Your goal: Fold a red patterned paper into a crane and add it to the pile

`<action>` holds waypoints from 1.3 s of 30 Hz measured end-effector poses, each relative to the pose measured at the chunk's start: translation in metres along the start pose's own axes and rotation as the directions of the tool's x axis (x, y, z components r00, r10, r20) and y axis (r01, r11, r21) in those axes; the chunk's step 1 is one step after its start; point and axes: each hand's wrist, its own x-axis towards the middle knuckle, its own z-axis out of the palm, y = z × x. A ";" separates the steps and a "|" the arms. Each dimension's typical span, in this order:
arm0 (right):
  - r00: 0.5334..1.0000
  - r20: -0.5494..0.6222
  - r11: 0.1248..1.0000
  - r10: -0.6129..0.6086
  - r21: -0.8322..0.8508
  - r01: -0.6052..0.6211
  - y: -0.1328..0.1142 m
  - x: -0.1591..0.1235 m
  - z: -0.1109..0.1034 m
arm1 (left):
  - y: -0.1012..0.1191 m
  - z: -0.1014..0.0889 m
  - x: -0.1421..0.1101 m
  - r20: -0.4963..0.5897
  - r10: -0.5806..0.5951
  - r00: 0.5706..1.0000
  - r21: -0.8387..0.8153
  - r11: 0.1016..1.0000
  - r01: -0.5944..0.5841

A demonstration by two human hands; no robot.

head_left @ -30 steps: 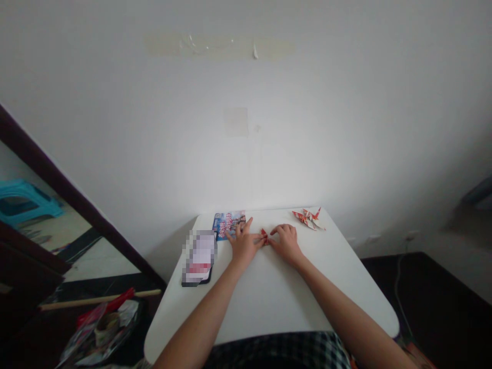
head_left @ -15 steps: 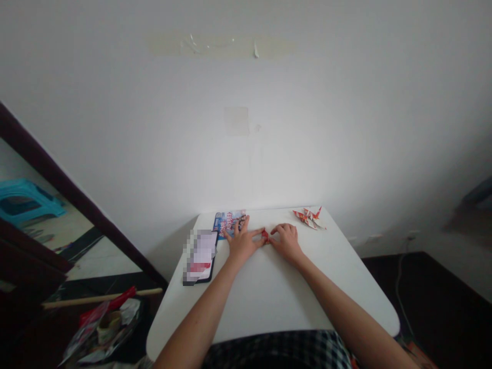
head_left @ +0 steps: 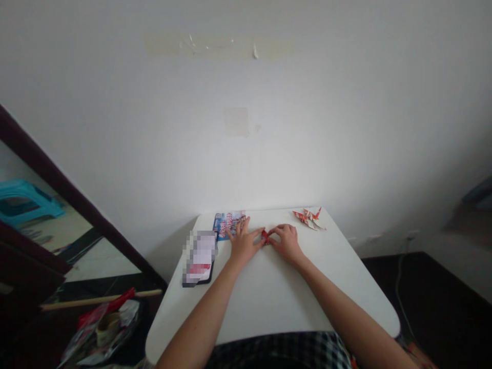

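Between my two hands on the white table lies a small piece of folded red paper (head_left: pixel 265 236). My left hand (head_left: pixel 243 243) has its thumb and index finger at the paper's left side, while its other fingers spread over a printed blue booklet or sheet (head_left: pixel 222 225). My right hand (head_left: pixel 286 242) is curled, with thumb and fingertips pinching the paper's right side. Further back on the right sit red-and-white folded paper cranes (head_left: pixel 309 218), touched by neither hand. The exact folds of the red paper are too small to make out.
A phone-like device (head_left: pixel 202 259), its screen partly pixelated, lies at the left edge of the white table (head_left: pixel 277 302). The wall (head_left: pixel 307 128) rises right behind. On the floor at left is a bag (head_left: pixel 109 328) with odds and ends, near a mirror with a dark frame (head_left: pixel 77 189).
My right hand's fingertips have moved slightly left and now meet the red paper. My left hand stays nearly in place at the paper's other side.
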 end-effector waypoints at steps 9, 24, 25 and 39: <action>1.000 0.027 1.000 0.008 0.012 -0.009 0.001 0.002 -0.001 | -0.001 0.002 0.005 0.000 -0.061 0.998 -0.036 0.998 0.060; 1.000 0.022 0.999 -0.008 -0.031 0.009 0.005 0.003 0.002 | 0.014 -0.004 0.010 0.057 -0.053 0.997 0.032 0.998 0.052; 1.000 0.021 0.999 -0.010 -0.030 0.011 0.005 0.003 0.002 | 0.015 -0.004 0.010 0.060 -0.051 0.997 0.031 0.998 0.049; 1.000 -0.013 0.999 0.000 -0.033 0.000 0.008 0.005 0.003 | 0.002 0.005 0.011 0.069 -0.054 0.996 0.032 0.998 0.052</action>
